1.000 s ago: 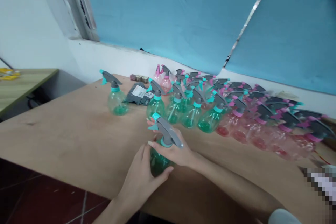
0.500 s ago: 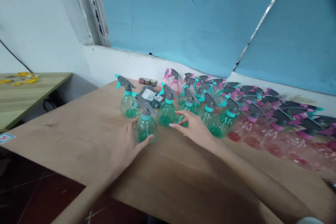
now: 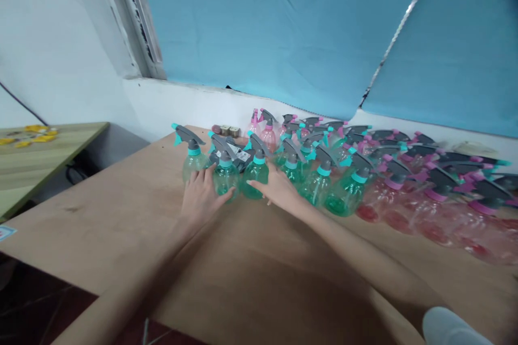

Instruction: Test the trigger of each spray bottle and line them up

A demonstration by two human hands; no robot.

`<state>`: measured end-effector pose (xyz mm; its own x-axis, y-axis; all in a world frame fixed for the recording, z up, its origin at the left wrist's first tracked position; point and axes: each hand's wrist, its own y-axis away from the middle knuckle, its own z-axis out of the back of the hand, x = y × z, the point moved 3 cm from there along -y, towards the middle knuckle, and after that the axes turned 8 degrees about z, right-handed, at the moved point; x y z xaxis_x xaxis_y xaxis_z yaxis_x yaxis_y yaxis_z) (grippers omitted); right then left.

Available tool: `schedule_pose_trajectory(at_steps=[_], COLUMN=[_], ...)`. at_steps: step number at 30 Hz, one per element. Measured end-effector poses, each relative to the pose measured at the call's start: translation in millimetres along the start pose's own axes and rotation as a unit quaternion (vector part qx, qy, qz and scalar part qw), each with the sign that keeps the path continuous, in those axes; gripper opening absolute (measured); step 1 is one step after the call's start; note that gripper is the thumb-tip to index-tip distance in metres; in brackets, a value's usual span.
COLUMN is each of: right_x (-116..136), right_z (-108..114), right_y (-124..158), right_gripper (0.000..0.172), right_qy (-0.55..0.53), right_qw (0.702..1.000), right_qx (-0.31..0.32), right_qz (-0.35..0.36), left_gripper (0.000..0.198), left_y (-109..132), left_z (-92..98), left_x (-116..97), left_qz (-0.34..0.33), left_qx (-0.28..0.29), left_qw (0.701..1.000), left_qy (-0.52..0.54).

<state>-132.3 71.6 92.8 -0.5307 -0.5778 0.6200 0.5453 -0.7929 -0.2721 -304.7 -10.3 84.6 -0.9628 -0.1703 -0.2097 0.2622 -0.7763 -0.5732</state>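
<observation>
My left hand [image 3: 201, 197] wraps round the base of a green spray bottle [image 3: 225, 172] with a grey trigger head, standing upright on the wooden table [image 3: 121, 221]. Another green bottle [image 3: 191, 157] stands just left of it. My right hand [image 3: 275, 190] rests against the neighbouring green bottle [image 3: 256, 168], fingers curled on its lower side. Behind these stands a row of several green bottles [image 3: 319, 178].
Several pink spray bottles [image 3: 424, 194] lie and stand along the right of the table below a blue covered window. A grey packet [image 3: 238, 155] lies behind the front bottles. A second table [image 3: 36, 151] with yellow bits is at the left. The table's near edge runs lower left.
My left hand has carried the green bottle from the near part of the table away from me into the row. My right hand let go of its trigger head and reached to the neighbouring bottle.
</observation>
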Motion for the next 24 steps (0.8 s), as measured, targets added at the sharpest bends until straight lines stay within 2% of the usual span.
schedule_pose_trajectory(at_steps=[10,17,21,24], right_x=[1.0,-2.5,-1.7,3.3], right_z=[-9.1,-9.3,-7.9,-2.6], right_y=[-15.9,-14.5,-9.9,2.8], right_gripper=[0.071,0.070,0.073,0.068], right_qy=[-0.010,-0.029,-0.040,-0.035], right_qw=[0.999,0.999,0.998,0.998], right_qx=[-0.015,0.020,0.050,0.049], right_qz=[-0.027,-0.020,-0.012,0.013], left_gripper=[0.062,0.066,0.073,0.068], left_y=[-17.3,-23.9,-13.9,9.0], left_z=[-8.7,-10.9,0.6,11.1], left_x=[6.3,7.9,-0.7,-10.7], left_qz=[-0.015,-0.045,-0.026,0.000], left_qx=[-0.027,-0.027,-0.025,-0.031], left_qw=[0.999,0.998,0.999,0.998], left_qy=[-0.041,-0.041,0.007,0.052])
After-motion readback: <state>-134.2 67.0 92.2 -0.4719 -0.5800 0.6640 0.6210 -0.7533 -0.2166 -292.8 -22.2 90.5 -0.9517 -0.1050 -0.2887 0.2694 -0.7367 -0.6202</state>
